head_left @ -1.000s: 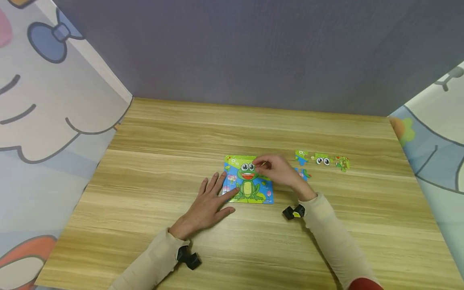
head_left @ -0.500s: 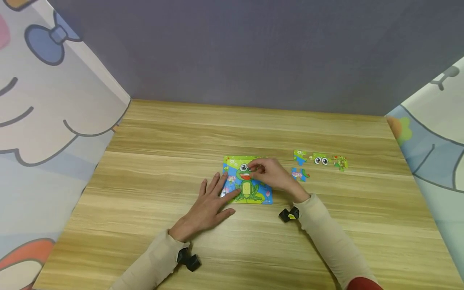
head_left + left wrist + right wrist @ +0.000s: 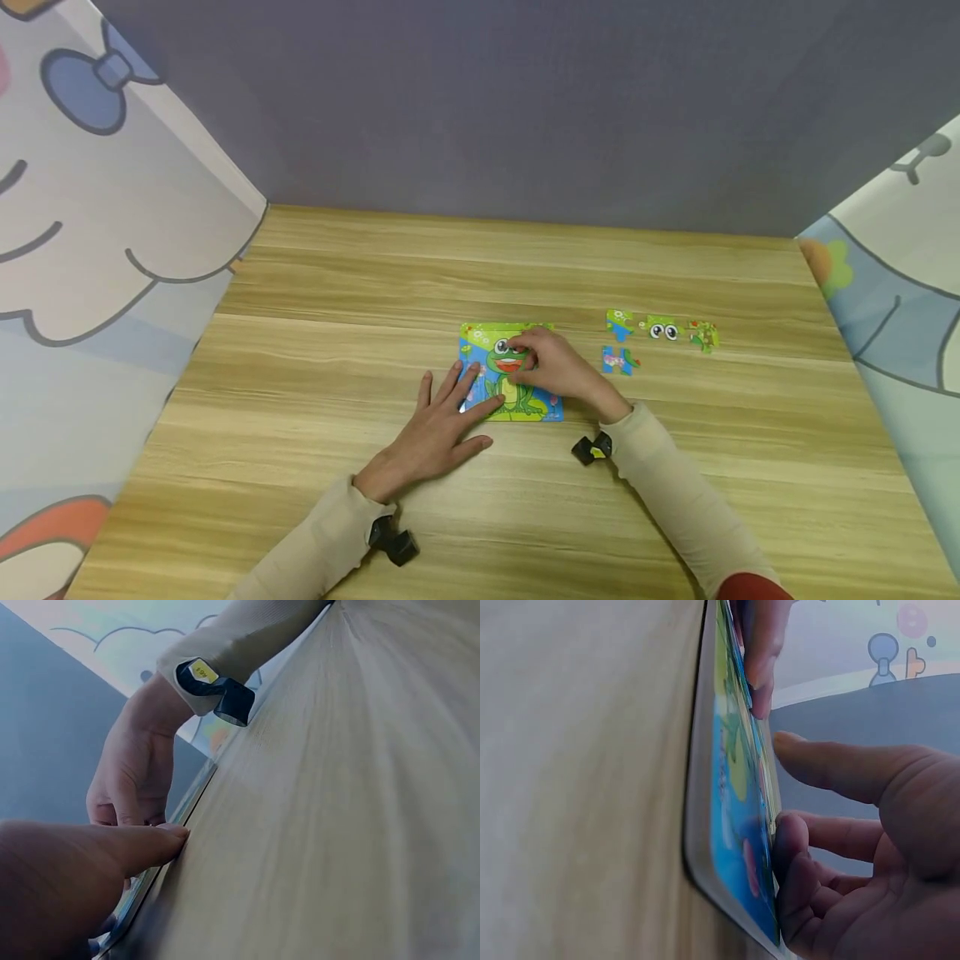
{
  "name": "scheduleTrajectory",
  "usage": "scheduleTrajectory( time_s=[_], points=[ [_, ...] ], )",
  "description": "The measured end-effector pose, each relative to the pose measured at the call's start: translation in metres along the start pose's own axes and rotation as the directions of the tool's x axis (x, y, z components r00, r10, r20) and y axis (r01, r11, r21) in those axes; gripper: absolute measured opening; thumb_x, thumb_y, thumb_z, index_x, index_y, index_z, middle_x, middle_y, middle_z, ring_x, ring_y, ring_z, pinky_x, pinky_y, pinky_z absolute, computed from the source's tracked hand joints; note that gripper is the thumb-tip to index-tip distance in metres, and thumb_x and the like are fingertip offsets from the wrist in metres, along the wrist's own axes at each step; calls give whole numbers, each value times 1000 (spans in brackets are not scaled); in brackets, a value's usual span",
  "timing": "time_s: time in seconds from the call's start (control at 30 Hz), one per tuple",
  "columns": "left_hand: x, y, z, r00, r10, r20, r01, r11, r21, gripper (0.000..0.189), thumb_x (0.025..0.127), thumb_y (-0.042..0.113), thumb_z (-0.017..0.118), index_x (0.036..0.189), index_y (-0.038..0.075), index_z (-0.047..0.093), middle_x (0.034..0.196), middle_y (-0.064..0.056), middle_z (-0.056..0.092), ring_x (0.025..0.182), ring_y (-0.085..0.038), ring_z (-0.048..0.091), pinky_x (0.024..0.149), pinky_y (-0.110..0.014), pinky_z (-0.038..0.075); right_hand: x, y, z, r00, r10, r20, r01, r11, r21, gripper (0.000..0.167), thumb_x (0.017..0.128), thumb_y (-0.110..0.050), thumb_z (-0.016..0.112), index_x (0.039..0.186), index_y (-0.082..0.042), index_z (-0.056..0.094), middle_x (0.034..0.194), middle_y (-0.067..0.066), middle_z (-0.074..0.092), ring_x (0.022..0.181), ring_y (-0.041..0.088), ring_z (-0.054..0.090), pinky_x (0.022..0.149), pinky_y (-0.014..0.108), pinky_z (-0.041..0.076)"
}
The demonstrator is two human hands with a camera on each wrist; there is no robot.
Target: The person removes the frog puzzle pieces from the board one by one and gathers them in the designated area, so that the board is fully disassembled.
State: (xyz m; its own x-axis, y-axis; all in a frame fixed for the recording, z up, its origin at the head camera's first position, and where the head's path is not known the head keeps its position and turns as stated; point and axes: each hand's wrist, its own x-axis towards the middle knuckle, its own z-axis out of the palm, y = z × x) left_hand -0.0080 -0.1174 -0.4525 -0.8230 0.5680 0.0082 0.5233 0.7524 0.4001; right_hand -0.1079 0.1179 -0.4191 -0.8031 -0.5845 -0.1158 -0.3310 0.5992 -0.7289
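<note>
A square frog jigsaw puzzle (image 3: pixel 510 393) lies flat on the wooden table. My left hand (image 3: pixel 438 429) is spread over its lower left, with fingertips on the picture and the thumb on the wood near the front edge. My right hand (image 3: pixel 558 367) is over the puzzle's right side, fingertips at the frog's eyes and thumb apart from the index finger, at the mouth. In the right wrist view, the bent fingers (image 3: pixel 791 840) rest against the puzzle surface. Nothing shows between thumb and fingers. The hand hides the frog's right eye and the puzzle's upper right.
Several loose puzzle pieces lie right of the puzzle: a green and blue corner piece (image 3: pixel 619 323), a piece with two eyes (image 3: pixel 663 328), a flowered piece (image 3: pixel 703 335) and a blue and pink piece (image 3: pixel 617 361). A grey wall (image 3: pixel 525 108) rises behind the table (image 3: pixel 360 275).
My right hand has shifted a little left and its thumb has come away from the index finger, down over the frog's mouth. The left hand has barely moved, staying on the puzzle.
</note>
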Motion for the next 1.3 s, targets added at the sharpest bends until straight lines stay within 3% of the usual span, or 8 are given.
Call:
scheduleTrajectory(
  time_s=[0.17, 0.37, 0.5, 0.77, 1.17, 1.3],
  points=[
    [0, 2, -1, 1000, 0, 3, 0, 1000, 12, 55, 100, 48, 54, 151, 30, 46, 169, -18, 15, 157, -42, 10, 113, -79, 13, 0, -2, 2, 999, 35, 13, -34, 998, -61, 60, 85, -22, 81, 137, -1, 59, 115, 17, 58, 76, 12, 54, 70, 29, 52],
    [0, 3, -1, 1000, -7, 7, 7, 1000, 22, 53, 100, 47, 54, 150, 30, 47, 168, -18, 16, 157, -43, 11, 112, -79, 13, 2, -2, 5, 999, 39, -7, -40, 990, -138, 59, 83, -24, 83, 134, -4, 62, 122, 17, 58, 87, 18, 50, 84, 39, 47],
    [1, 3, -2, 1000, -14, 18, 14, 1000, 21, 54, 100, 48, 54, 151, 30, 47, 169, -17, 15, 157, -42, 10, 113, -80, 13, 2, -3, 6, 999, 45, -16, -46, 992, -117, 57, 82, -23, 84, 131, -3, 63, 121, 16, 59, 88, 20, 52, 84, 40, 48],
    [2, 4, -2, 1000, -15, 20, 14, 999, 28, 53, 100, 48, 54, 150, 29, 48, 168, -18, 17, 156, -43, 11, 112, -80, 14, 2, -2, 6, 998, 54, -13, -55, 996, -72, 57, 82, -21, 84, 130, -2, 60, 122, 16, 57, 110, 29, 58, 95, 48, 51],
    [1, 4, -1, 999, -24, 23, 23, 1000, 11, 54, 100, 48, 54, 150, 30, 47, 169, -16, 15, 157, -42, 9, 113, -79, 10, 1, -4, 5, 998, 54, -31, -56, 997, -60, 55, 82, -18, 83, 128, -4, 57, 118, 13, 59, 109, 27, 57, 96, 46, 50],
    [1, 2, 0, 999, -29, 31, 29, 1000, 8, 54, 101, 48, 53, 152, 31, 44, 169, -15, 13, 158, -41, 7, 114, -78, 9, -2, -4, 0, 999, 9, -36, -10, 1000, -19, 47, 85, -15, 79, 125, -3, 59, 113, 12, 62, 94, 22, 58, 86, 38, 51]
  ],
)
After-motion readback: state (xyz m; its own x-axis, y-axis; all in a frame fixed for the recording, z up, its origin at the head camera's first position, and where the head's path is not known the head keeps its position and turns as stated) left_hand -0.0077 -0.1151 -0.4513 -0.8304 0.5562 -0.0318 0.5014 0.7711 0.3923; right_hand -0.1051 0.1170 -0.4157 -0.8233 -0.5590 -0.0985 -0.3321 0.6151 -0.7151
